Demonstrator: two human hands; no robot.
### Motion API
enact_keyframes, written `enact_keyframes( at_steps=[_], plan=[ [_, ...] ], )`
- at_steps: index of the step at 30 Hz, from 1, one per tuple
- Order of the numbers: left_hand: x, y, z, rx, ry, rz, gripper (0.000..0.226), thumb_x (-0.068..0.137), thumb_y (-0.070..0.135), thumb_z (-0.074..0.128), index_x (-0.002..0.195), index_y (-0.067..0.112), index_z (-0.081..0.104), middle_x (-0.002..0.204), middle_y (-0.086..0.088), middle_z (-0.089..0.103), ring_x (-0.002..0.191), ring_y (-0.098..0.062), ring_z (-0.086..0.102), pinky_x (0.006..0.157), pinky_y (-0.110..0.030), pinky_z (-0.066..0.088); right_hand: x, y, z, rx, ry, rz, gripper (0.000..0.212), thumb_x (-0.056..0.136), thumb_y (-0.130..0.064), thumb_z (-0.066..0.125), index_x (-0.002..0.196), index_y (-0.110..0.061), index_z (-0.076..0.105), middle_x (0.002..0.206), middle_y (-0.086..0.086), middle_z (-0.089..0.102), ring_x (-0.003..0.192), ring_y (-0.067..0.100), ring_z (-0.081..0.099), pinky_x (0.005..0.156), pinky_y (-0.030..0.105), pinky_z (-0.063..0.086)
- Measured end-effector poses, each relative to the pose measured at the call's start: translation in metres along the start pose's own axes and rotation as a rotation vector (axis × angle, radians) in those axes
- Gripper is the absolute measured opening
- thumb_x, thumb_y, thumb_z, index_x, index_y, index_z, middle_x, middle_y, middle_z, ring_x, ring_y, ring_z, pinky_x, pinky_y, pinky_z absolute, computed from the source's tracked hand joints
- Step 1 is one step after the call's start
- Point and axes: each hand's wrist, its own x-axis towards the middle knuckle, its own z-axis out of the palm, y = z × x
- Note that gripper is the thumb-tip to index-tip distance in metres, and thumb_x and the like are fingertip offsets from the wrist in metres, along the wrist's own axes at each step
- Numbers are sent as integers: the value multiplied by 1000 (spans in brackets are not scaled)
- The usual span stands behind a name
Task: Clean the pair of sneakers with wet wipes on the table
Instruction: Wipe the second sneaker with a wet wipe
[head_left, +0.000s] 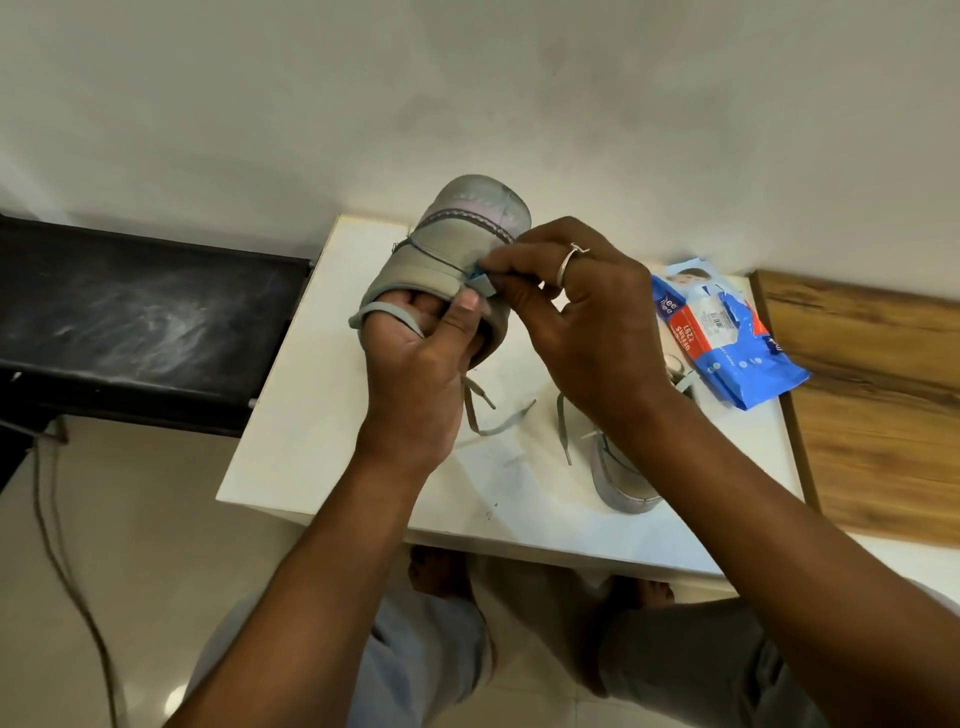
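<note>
Hands meet on one grey sneaker (447, 244), which I see held up above the white table (322, 415) with its toe toward the wall. The left hand (415, 358) has its fingers pushed into the opening and its thumb clamped on the outside, while the right hand (587, 322) pinches a small blue piece (480, 283) against the shoe's side, just beside that thumb; I cannot tell what the piece is. The second sneaker (623, 483) lies on the table, partly hidden under the right forearm, with the wet wipes pack (727, 338) near the far right edge.
</note>
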Motion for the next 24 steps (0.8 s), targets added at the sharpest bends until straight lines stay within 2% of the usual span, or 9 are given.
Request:
enact_keyframes(
  at_steps=[3,6,8,10,13,15,18,21,24],
  plan=[
    [-1,5,-1,-142,-1,-63,30,88,3,56,118,8,55,113,-10,65,113,-33,60,92,-42,51,1,8,-2,-27,-11,85,15,87,-13,71,101,-14,75,91,-2,68,78,-1,56,72,10,44],
    [-1,12,0,-204,11,-112,36,88,6,61,123,2,52,117,-15,61,114,-36,58,96,-45,49,2,7,-1,-5,30,147,14,87,-13,71,101,-15,75,89,-4,67,78,-4,57,72,7,42],
    [-1,17,2,-212,53,-124,53,78,18,74,124,2,51,120,-17,60,114,-35,60,99,-47,47,4,0,4,12,54,147,14,87,-14,71,101,-14,75,89,-4,68,79,-4,57,72,6,41],
    [-1,20,3,-180,88,-102,61,66,26,76,119,5,54,118,-16,62,112,-33,62,99,-48,47,6,-7,9,41,70,139,14,87,-14,71,101,-14,75,89,-3,68,79,-2,57,71,7,41],
    [-1,20,2,-62,84,-49,55,72,20,79,118,2,56,115,-16,64,112,-33,62,101,-49,46,7,-18,18,84,65,78,14,86,-11,70,99,-10,76,90,1,68,80,3,59,71,12,45],
    [-1,18,-2,-22,82,-52,46,82,13,72,122,0,54,119,-18,63,114,-32,61,102,-50,44,6,-23,23,96,49,44,14,86,-9,70,99,-8,76,92,3,67,81,5,60,72,15,47],
    [-1,17,-4,-34,115,-78,42,87,17,62,126,3,53,124,-17,60,116,-31,59,103,-51,43,-1,-19,26,116,45,51,13,87,-10,71,99,-8,75,92,3,67,80,7,61,71,20,49],
    [-3,20,-1,-64,145,-93,35,91,14,59,124,2,52,125,-20,59,115,-32,60,101,-50,45,-9,-15,27,118,69,102,15,88,-10,71,103,-8,74,93,2,67,81,4,60,72,16,48],
    [-3,23,0,-100,180,-101,38,87,18,61,122,5,52,123,-18,59,112,-30,62,99,-49,47,-10,-17,27,129,103,153,17,87,-10,71,104,-8,74,91,1,68,80,0,58,73,9,44]
  ],
)
